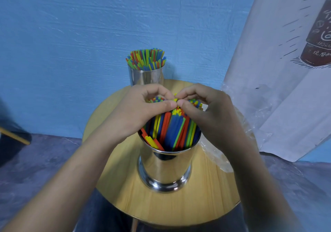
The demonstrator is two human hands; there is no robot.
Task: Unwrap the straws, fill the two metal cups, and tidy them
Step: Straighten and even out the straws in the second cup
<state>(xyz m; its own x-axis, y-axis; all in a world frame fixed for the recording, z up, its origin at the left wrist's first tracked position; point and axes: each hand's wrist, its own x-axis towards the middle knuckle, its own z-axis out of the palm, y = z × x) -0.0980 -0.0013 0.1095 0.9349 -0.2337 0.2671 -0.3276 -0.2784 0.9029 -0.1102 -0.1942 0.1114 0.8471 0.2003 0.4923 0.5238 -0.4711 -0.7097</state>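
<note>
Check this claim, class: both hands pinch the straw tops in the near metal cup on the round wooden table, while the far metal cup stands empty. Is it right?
No. The head view shows the far metal cup packed with coloured straws, not empty. The rest stands: the left hand and right hand pinch the straw tops in the near metal cup on the round wooden table.

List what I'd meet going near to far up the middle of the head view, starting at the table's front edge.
Round wooden table → near metal cup, where the left hand and right hand pinch the tops of its straws → far metal cup, also holding straws → blue wall.
</note>
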